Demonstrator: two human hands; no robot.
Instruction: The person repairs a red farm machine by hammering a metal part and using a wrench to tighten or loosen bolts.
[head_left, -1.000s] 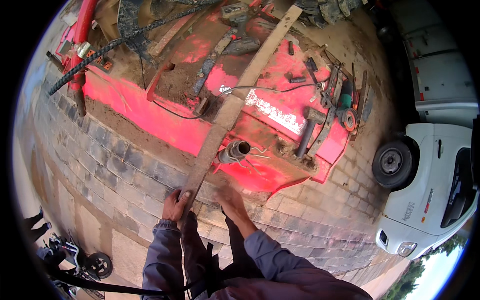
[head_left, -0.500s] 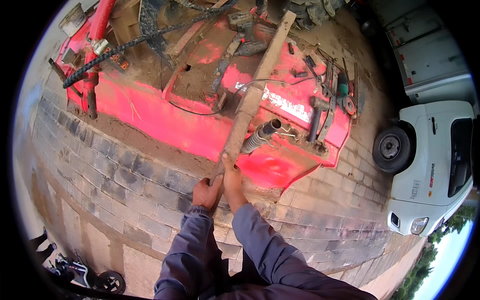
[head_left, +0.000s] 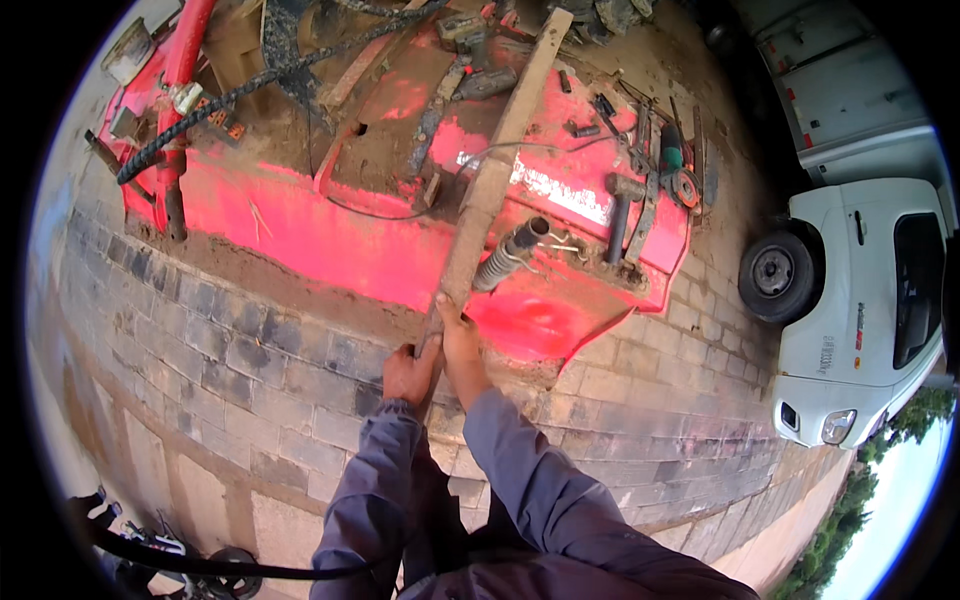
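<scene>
Both my hands grip the near end of a long, mud-brown bar [head_left: 485,185]. It slants away from me across a red, dirt-covered machine body [head_left: 300,230]. My left hand [head_left: 408,372] is closed round the bar's lowest visible part. Just beyond it, my right hand [head_left: 460,340] wraps the bar from the right side, thumb along the top. A tube with a coil spring [head_left: 505,258] juts from the red body just right of the bar. A thin dark cable [head_left: 375,214] lies across the body near the bar's middle.
A hammer [head_left: 622,215], an angle grinder [head_left: 677,170] and other tools lie on the machine's right part. A power drill [head_left: 485,84] rests left of the bar. A red post [head_left: 178,130] rises at left. A white truck [head_left: 850,310] stands right, on brick paving [head_left: 270,400].
The view has shifted, so the machine and truck sit slightly higher and further left in the picture. Both hands keep their hold on the bar. A dark strap now crosses the lower left.
</scene>
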